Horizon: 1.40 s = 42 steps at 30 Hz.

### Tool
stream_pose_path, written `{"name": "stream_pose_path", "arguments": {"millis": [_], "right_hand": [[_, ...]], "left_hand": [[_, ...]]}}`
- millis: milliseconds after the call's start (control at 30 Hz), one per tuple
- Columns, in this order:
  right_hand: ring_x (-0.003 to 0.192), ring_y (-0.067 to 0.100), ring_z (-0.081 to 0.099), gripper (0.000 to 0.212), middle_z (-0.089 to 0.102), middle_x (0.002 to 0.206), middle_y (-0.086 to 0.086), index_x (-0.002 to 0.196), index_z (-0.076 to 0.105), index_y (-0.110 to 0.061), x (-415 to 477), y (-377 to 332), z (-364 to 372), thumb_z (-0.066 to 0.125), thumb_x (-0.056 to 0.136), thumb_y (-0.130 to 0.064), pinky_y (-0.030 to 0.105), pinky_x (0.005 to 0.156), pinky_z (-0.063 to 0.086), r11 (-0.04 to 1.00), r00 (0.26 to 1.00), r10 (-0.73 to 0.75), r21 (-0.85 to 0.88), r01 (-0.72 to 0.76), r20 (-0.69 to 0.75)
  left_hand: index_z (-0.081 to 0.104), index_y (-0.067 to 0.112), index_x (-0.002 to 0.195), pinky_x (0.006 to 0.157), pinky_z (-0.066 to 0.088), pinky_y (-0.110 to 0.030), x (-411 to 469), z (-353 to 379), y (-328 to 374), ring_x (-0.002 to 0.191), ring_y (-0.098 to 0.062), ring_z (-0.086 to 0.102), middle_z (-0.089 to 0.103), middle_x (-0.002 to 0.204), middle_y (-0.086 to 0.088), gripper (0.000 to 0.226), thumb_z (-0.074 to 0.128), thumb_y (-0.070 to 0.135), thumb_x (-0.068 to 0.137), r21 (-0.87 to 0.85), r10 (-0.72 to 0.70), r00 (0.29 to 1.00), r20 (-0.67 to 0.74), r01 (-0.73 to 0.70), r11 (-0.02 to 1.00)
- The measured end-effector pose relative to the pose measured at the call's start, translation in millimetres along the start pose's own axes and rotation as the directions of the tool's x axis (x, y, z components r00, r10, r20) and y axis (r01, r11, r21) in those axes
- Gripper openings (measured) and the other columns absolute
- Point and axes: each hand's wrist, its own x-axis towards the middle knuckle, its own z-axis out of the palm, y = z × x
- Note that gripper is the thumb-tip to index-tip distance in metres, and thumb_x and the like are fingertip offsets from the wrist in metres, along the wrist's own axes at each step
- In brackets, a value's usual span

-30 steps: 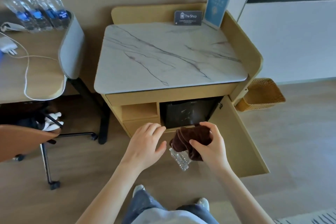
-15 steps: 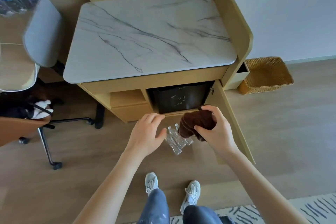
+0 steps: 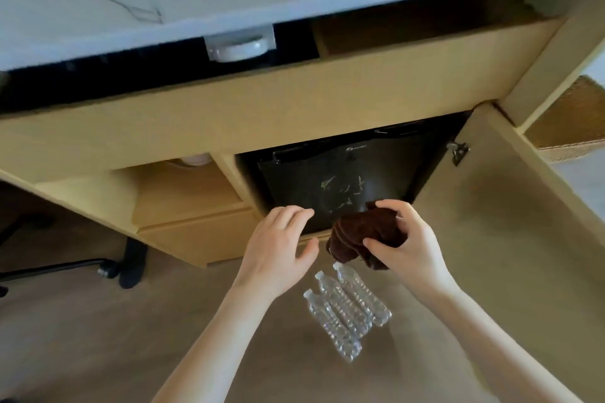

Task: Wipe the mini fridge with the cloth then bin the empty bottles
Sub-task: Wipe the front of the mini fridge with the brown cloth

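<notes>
While right grip [image 3: 415,250] clutches the cloth [image 3: 363,234] & left grip [image 3: 278,255] is open, stepping nearer the fridge [image 3: 327,180] could crush the bottles [image 3: 347,311].

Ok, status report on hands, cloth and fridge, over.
Right hand grips brown cloth near mini fridge door. Left hand open, empty. Three empty bottles on floor, nothing blocking.

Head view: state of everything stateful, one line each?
Cabinet door: open.
Mini fridge: door shut, pale smears on its front.
Cloth: bunched, gripped by right hand, just in front of the fridge.
Bottles: three, lying side by side on the floor, look empty.
Left hand: open, holds nothing.
</notes>
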Motion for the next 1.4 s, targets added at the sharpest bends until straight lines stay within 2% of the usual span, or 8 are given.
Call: {"name": "stream_pose_path", "arguments": {"millis": [133, 300, 567, 733, 933, 1167, 1300, 1400], "right_hand": [[0.093, -0.002, 0.068, 0.055, 0.07, 0.095, -0.021, 0.116, 0.06, -0.034, 53, 96, 47, 0.083, 0.075, -0.006, 0.015, 0.071, 0.056, 0.996, 0.994, -0.09, 0.017, 0.091, -0.055], [0.091, -0.002, 0.07, 0.052, 0.074, 0.091, -0.014, 0.118, 0.061, -0.031, 99, 178, 86, 0.083, 0.077, -0.007, 0.019, 0.081, 0.057, 0.973, 0.972, -0.231, 0.002, 0.231, -0.033], [0.086, -0.007, 0.068, 0.056, 0.069, 0.093, -0.028, 0.117, 0.055, -0.046, 105, 176, 82, 0.082, 0.078, -0.017, 0.01, 0.073, 0.053, 0.923, 0.921, -0.383, -0.079, 0.378, -0.068], [0.089, -0.009, 0.066, 0.061, 0.064, 0.105, -0.027, 0.128, 0.047, -0.032, 116, 124, 66, 0.079, 0.079, -0.016, 0.002, 0.073, 0.046, 0.759, 0.779, -0.626, -0.242, 0.605, -0.015], [0.09, -0.001, 0.067, 0.058, 0.067, 0.096, -0.012, 0.127, 0.04, -0.025, 168, 94, 76, 0.076, 0.082, -0.014, 0.007, 0.076, 0.048, 0.624, 0.589, -0.781, -0.223, 0.749, -0.207], [0.098, 0.008, 0.025, 0.056, 0.034, 0.11, 0.005, 0.135, 0.051, -0.022, 193, 118, 118, 0.068, 0.085, -0.04, 0.016, 0.089, 0.024, 0.675, 0.365, -0.725, -0.495, 0.548, -0.584], [0.109, 0.031, 0.041, 0.056, 0.043, 0.121, 0.02, 0.14, 0.046, -0.015, 195, 114, 154, 0.059, 0.092, -0.042, 0.046, 0.093, 0.041, 0.762, 0.316, -0.612, -0.434, 0.48, -0.725], [0.116, 0.039, 0.042, 0.07, 0.044, 0.128, 0.024, 0.14, 0.043, -0.009, 199, 102, 179, 0.057, 0.089, -0.056, 0.049, 0.094, 0.038, 0.813, 0.314, -0.55, -0.41, 0.414, -0.774]], "left_hand": [[0.055, 0.018, 0.139, 0.101, 0.043, -0.027, 29, 99, -50, 0.127, -0.012, 0.047, 0.056, 0.134, 0.008, 0.046, 0.051, 0.038, 0.096, 0.036, 0.061, 0.994, -0.085, -0.058, 0.998], [0.054, 0.022, 0.139, 0.103, 0.039, -0.023, 64, 177, -98, 0.126, -0.006, 0.045, 0.056, 0.132, 0.01, 0.054, 0.036, 0.048, 0.096, 0.068, 0.184, 0.966, -0.182, -0.174, 0.982], [0.061, 0.017, 0.132, 0.101, 0.043, -0.024, 74, 166, -96, 0.121, -0.008, 0.052, 0.061, 0.126, 0.007, 0.044, 0.047, 0.038, 0.096, 0.175, 0.373, 0.859, -0.352, -0.331, 0.927], [0.062, 0.012, 0.133, 0.117, 0.032, -0.03, 100, 120, -94, 0.131, -0.018, 0.05, 0.06, 0.135, 0.0, 0.047, 0.061, 0.032, 0.09, 0.304, 0.443, 0.714, -0.543, -0.324, 0.896], [0.038, 0.027, 0.152, 0.125, 0.008, -0.049, 126, 108, -109, 0.147, -0.029, 0.028, 0.039, 0.155, -0.001, 0.077, 0.067, 0.044, 0.082, 0.426, 0.377, 0.646, -0.664, -0.088, 0.9], [0.045, 0.02, 0.149, 0.125, 0.013, -0.049, 131, 126, -128, 0.15, -0.028, 0.023, 0.037, 0.154, -0.002, 0.074, 0.076, 0.026, 0.081, 0.438, 0.408, 0.533, -0.741, -0.076, 0.896], [0.045, 0.017, 0.149, 0.122, 0.023, -0.049, 131, 128, -138, 0.151, -0.026, 0.024, 0.038, 0.155, -0.003, 0.073, 0.074, 0.029, 0.083, 0.462, 0.443, 0.489, -0.751, -0.09, 0.882], [0.045, 0.016, 0.149, 0.121, 0.027, -0.05, 131, 124, -143, 0.15, -0.027, 0.026, 0.041, 0.155, -0.004, 0.074, 0.073, 0.033, 0.083, 0.502, 0.476, 0.504, -0.721, -0.094, 0.86]]}}
